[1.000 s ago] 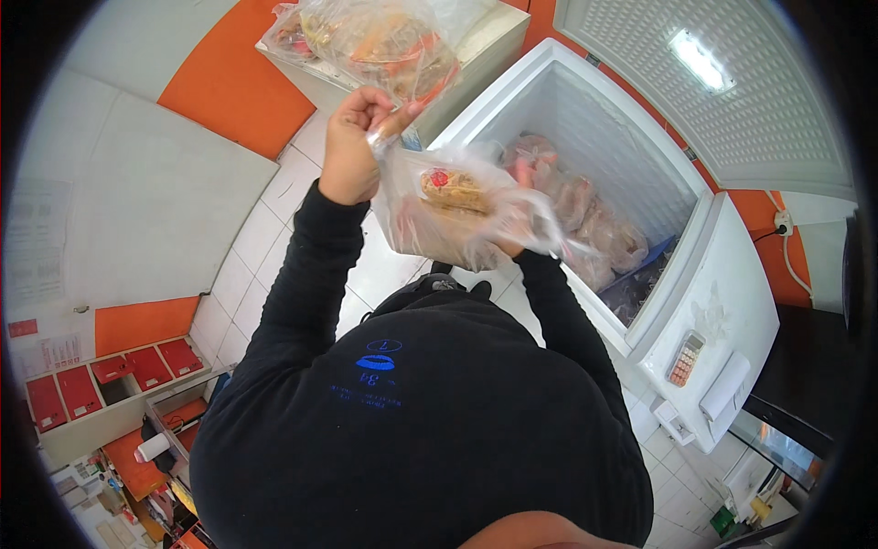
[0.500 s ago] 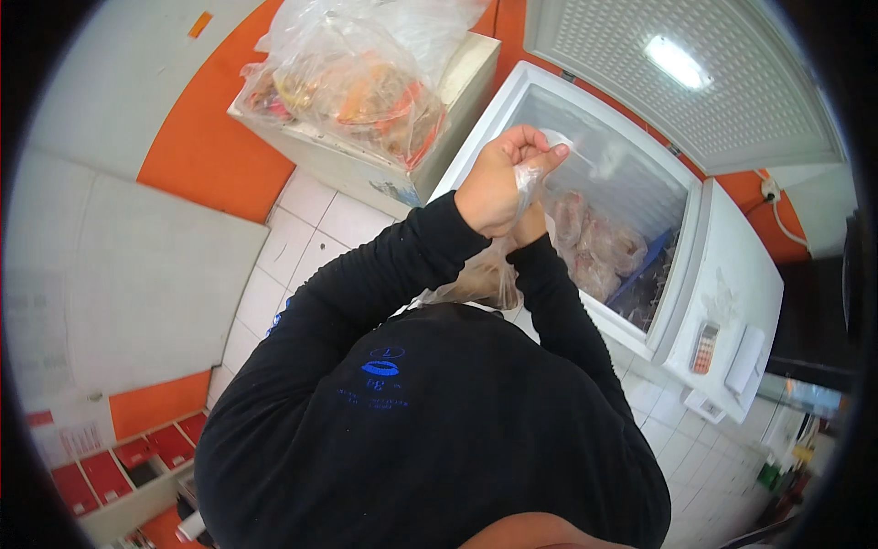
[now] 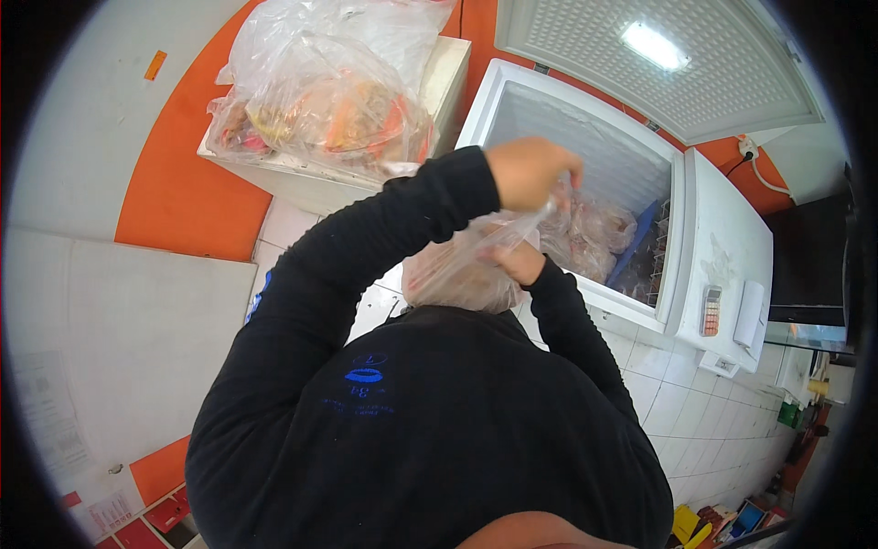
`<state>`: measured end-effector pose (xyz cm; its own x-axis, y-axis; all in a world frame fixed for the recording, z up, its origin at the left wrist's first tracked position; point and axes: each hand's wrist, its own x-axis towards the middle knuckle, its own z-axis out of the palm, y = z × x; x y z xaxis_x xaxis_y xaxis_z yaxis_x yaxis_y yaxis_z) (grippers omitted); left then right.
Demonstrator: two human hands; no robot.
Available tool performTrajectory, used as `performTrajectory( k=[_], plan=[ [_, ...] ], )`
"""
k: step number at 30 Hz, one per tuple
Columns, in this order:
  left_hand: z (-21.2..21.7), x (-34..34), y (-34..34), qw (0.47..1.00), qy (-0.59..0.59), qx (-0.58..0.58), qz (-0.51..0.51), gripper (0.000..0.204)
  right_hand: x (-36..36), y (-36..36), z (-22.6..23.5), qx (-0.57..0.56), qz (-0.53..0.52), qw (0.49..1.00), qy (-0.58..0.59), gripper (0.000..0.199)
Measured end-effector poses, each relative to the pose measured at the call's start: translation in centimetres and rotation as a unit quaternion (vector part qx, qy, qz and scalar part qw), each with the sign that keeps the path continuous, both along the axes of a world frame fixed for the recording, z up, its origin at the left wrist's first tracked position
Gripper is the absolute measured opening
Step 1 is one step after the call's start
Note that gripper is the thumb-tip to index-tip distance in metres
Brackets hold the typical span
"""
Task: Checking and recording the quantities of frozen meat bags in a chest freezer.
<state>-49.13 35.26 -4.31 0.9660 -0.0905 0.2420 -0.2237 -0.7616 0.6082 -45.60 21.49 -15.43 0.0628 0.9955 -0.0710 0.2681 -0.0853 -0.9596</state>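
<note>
A clear plastic bag (image 3: 457,274) with pinkish-brown contents hangs close in front of my body, beside the open chest freezer (image 3: 727,238). My left hand (image 3: 530,174) is raised over the freezer's near edge, closed on the gathered top of the bag and slightly blurred. Lower down, my right hand (image 3: 519,263) grips the bag's side, its fingers partly behind the plastic. What exactly the bag contains cannot be made out. Inside the freezer lie several clear bags of pale reddish food (image 3: 594,240), next to a blue divider (image 3: 640,240).
The freezer's lid (image 3: 631,78) stands raised against the orange wall. At the far left, a white cabinet (image 3: 453,87) carries large clear bags (image 3: 343,123) with orange and brown contents. A white panel (image 3: 119,339) stands at my left. A dark screen (image 3: 809,256) is at the right.
The bag has been lifted higher and its filled body shows more. My left hand has moved right and slightly down, while the whole view has shifted a little.
</note>
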Motion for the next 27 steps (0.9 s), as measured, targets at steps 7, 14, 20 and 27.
performTrajectory(
  k=[7, 14, 20, 27],
  plan=[
    [1.7, -1.0, 0.9, 0.983, -0.034, 0.118, 0.137, 0.027, 1.0, -0.6, -2.1, 0.042, 0.060, 0.887, 0.456, 0.047],
    [1.9, -2.0, -0.4, 0.982, -0.062, 0.152, 0.092, 0.033, -0.7, 1.2, -2.9, 0.173, -0.067, 0.964, -0.192, 0.036],
    [4.8, -12.4, -1.3, 0.984, -0.083, -0.090, -0.127, 0.035, 0.8, 1.6, -1.0, 0.158, -0.243, 0.957, 0.017, 0.053],
    [-13.0, -13.4, -1.6, 0.921, -0.131, -0.084, 0.357, 0.067, -1.3, 2.9, 0.1, -0.032, -0.242, 0.934, 0.260, 0.062]
  ],
)
